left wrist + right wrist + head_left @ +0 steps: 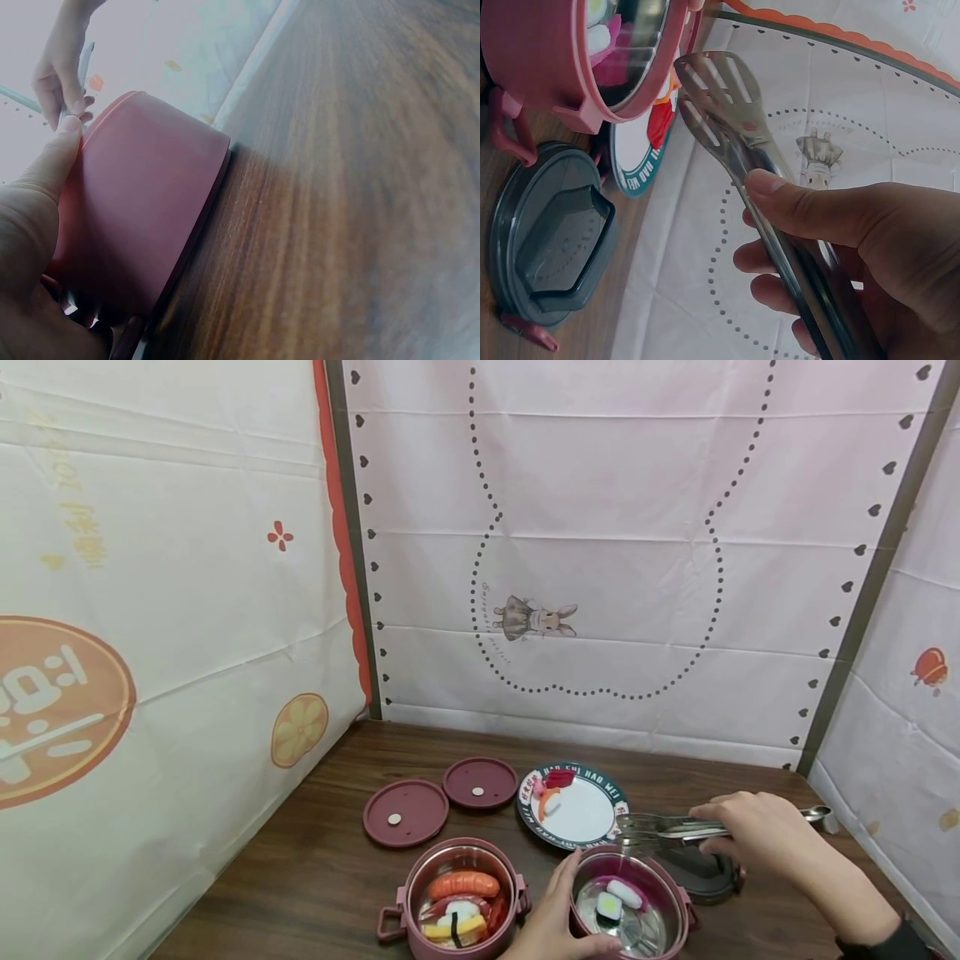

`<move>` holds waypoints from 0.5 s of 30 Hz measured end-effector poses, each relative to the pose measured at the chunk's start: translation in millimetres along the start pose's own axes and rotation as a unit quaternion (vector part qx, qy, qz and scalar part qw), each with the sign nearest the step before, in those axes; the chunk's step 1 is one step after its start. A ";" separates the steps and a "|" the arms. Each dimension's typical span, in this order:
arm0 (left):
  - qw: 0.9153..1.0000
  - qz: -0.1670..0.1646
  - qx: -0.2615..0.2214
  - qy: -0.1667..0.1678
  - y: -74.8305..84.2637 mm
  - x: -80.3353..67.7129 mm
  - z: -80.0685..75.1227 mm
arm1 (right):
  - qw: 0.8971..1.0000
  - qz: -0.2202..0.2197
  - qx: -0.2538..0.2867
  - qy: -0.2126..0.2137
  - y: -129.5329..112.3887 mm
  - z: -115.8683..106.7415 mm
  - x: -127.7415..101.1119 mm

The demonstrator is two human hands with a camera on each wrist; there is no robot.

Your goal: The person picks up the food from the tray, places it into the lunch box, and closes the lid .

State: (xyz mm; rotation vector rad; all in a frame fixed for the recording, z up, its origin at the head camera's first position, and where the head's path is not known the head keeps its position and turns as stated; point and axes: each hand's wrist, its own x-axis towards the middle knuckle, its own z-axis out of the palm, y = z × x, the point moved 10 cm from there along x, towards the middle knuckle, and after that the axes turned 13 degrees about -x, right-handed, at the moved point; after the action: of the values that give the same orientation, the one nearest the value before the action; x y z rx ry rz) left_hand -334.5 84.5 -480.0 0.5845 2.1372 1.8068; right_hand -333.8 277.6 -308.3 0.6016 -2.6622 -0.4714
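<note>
My right hand (pixel 757 835) grips metal tongs (pixel 660 828) whose slotted tips hang over the far rim of the right pink container (pixel 678 891); nothing shows between the tips. My left hand (pixel 551 914) holds that container by its left wall, thumb up along the side. Inside lie toy sushi pieces (pixel 615 897). In the left wrist view my left hand (pixel 37 225) lies against the container (pixel 142 202). The right wrist view shows my right hand (pixel 855 247) round the tongs (pixel 727 105), beside the container (pixel 547 60).
A second pink container (pixel 405 902) holds several toy foods at the left. Behind stand two maroon lids (pixel 405 812) (pixel 480 782) and a white plate (pixel 592 814) with toy food. A grey lid (pixel 697 870) lies under the tongs. Cloth walls close in three sides.
</note>
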 end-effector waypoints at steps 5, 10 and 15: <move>1.000 0.003 -0.006 0.002 -0.1 0.0 -0.2 | 1.000 0.009 0.009 -0.008 -0.2 -0.6 12.3; 1.000 0.005 -0.010 0.003 0.2 -0.4 -0.1 | 1.000 0.008 0.009 0.008 -6.5 -3.4 26.9; 1.000 0.002 -0.008 0.002 -0.2 -0.3 -0.2 | 0.999 0.002 -0.003 0.042 -16.2 -7.6 42.7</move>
State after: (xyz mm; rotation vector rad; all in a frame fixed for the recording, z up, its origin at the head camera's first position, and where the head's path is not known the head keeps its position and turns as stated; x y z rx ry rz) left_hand -334.3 84.1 -480.2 0.5820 2.1235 1.8255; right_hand -360.9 242.1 -296.2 0.6013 -2.5807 -0.4416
